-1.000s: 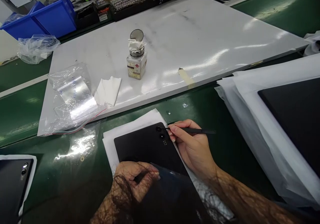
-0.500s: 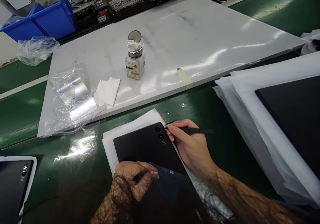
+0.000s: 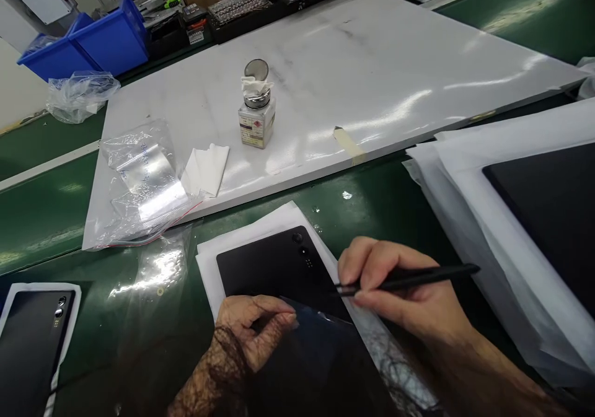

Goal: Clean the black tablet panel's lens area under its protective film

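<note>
A black tablet [image 3: 267, 265] lies back up on white sheets [image 3: 279, 214], its round camera lenses at the top right corner. My left hand [image 3: 253, 330] rests over its middle, thumb and forefinger pinching the edge of a clear protective film [image 3: 311, 330] that covers the lower part of the back. In my right hand [image 3: 400, 287] is a pair of black tweezers [image 3: 427, 276], held like a pen, tips pointing left over the tablet's right edge. The tablet's lower end is dark and partly hidden by my left hand.
A second tablet [image 3: 35, 336] lies at left and a large dark panel [image 3: 553, 212] on white sheets at right. Beyond, a pale board [image 3: 316, 95] bears a solvent bottle [image 3: 257, 122], a folded wipe [image 3: 207, 169] and a zip bag [image 3: 144, 188]. Blue bins [image 3: 106, 39] stand behind.
My right hand has drawn the tweezers back from the camera lens, toward me and to the right. The left hand keeps its pinch on the film. The view has shifted slightly.
</note>
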Action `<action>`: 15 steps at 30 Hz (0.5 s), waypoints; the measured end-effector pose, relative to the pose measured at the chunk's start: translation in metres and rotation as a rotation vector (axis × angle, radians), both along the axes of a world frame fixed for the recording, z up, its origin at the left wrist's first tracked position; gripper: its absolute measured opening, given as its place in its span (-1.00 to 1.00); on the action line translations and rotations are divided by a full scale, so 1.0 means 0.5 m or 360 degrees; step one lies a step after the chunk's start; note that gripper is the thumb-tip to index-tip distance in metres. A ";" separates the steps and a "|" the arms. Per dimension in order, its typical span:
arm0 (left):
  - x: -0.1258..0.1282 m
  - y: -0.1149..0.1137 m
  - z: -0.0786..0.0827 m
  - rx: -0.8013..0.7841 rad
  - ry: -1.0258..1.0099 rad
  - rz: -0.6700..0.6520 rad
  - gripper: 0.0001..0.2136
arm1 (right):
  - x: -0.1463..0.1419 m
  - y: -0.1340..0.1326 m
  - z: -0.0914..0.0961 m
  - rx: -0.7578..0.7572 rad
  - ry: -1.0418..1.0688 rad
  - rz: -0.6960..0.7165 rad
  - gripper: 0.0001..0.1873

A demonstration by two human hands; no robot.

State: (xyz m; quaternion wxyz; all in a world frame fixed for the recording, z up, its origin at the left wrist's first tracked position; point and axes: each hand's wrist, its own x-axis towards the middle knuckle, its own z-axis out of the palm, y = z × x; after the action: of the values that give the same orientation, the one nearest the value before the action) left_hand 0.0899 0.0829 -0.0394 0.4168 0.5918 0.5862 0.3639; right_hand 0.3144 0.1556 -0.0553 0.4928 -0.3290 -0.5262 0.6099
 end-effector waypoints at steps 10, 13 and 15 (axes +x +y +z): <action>-0.003 0.000 0.013 -0.0056 0.0182 -0.0013 -0.88 | -0.010 -0.008 0.010 0.0408 -0.0230 0.0253 -0.80; -0.002 -0.002 0.013 -0.0046 0.0138 -0.0024 -0.87 | -0.009 -0.010 0.008 0.0395 -0.0195 0.0236 -0.79; -0.001 -0.003 0.012 -0.0046 0.0130 0.0011 -0.87 | -0.008 -0.019 0.004 0.0397 -0.0155 0.0234 -0.78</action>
State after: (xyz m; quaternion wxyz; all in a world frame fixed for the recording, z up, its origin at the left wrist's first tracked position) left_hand 0.0895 0.0812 -0.0336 0.3996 0.5981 0.6100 0.3324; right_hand 0.3105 0.1461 -0.0531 0.4578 -0.2550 -0.6439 0.5575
